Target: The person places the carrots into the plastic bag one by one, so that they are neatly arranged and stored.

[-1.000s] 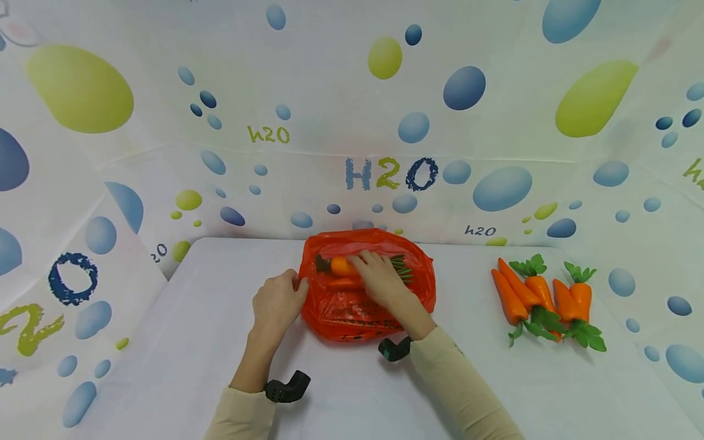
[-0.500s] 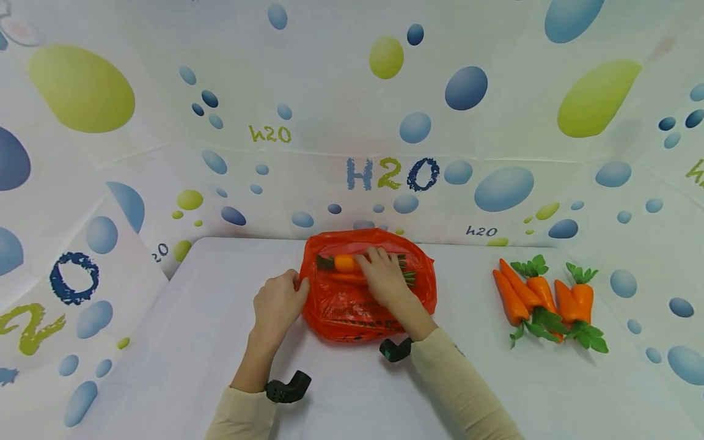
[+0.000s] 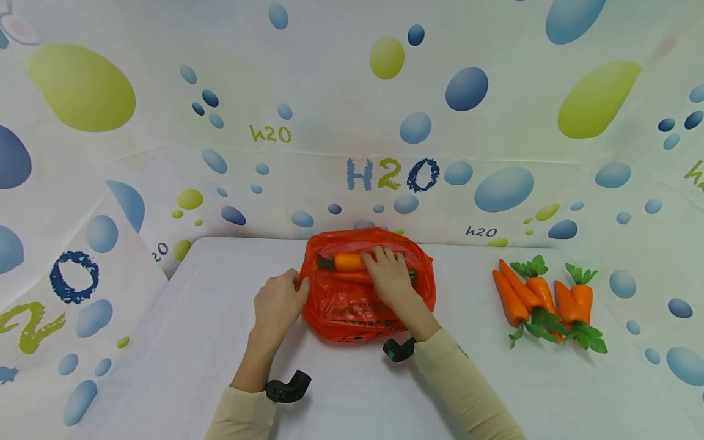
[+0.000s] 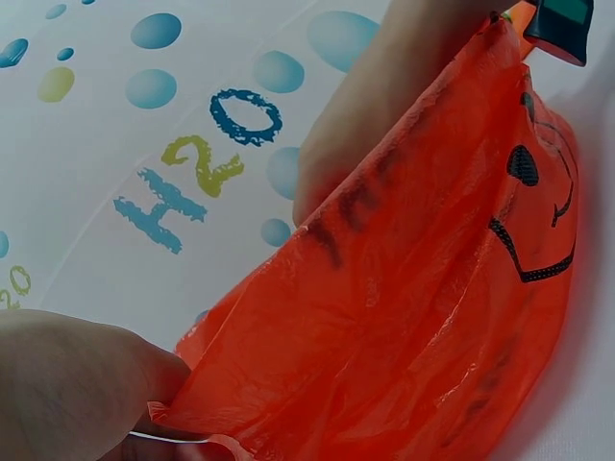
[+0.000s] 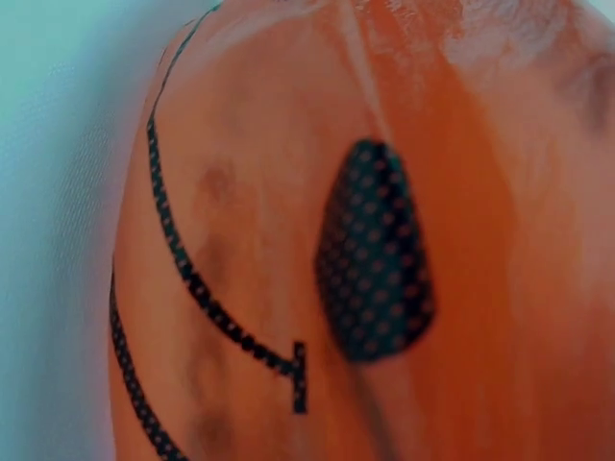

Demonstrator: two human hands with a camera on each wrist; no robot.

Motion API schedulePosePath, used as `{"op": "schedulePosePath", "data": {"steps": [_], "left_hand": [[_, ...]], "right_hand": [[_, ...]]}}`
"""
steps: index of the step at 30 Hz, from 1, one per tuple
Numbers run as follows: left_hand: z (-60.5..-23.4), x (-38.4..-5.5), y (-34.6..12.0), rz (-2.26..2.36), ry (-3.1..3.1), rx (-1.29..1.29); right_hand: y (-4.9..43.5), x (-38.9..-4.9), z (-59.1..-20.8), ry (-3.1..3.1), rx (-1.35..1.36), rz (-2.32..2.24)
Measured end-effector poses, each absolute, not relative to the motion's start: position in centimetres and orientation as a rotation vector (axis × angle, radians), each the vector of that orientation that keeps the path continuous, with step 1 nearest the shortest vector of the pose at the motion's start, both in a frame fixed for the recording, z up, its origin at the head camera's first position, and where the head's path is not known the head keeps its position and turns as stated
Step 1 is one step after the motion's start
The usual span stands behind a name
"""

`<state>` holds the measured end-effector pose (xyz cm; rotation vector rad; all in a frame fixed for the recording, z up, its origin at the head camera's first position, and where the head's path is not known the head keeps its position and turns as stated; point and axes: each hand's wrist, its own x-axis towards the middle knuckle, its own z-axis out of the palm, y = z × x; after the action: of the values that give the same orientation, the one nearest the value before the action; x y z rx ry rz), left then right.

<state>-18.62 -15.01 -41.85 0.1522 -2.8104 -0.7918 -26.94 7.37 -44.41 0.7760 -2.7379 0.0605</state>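
A red plastic bag [image 3: 352, 333] lies mouth up near the middle of the table, with printed black markings. Inside it, an orange carrot [image 3: 349, 263] with a dark green top sits above a thinner carrot [image 3: 352, 277]. My left hand [image 3: 279, 300] pinches the bag's left edge between thumb and fingers. Its thumb [image 4: 86, 370] presses the red film in the left wrist view. My right hand [image 3: 393, 276] reaches into the bag, its bent fingers over the right part of the carrots; I cannot tell whether they grip one. The bag's side [image 5: 250, 288] fills most of the right wrist view.
Several orange carrots [image 3: 510, 297] with green leaves [image 3: 587, 336] lie in a group on the table's right side. A white cloth [image 3: 181, 342] covers the table. Behind it hangs a white sheet [image 3: 330, 79] patterned with blue and green drops.
My right hand has moved slightly to the right over the carrots, showing more of the upper carrot and covering more of the green ends. The left hand keeps its place at the bag's edge.
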Motion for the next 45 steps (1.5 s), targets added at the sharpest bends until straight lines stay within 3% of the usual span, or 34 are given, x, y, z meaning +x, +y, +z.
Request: {"op": "schedulePosePath", "data": {"steps": [8, 45], "left_hand": [[-41.9, -18.6, -14.9, -0.791, -2.812, 0.156], [-41.9, -18.7, -14.9, -0.816, -2.810, 0.140]], "right_hand": [[7.5, -27.1, -44.4, -2.722, 0.862, 0.054], [9.7, -24.6, -41.5, -2.703, 0.759, 0.225]]}}
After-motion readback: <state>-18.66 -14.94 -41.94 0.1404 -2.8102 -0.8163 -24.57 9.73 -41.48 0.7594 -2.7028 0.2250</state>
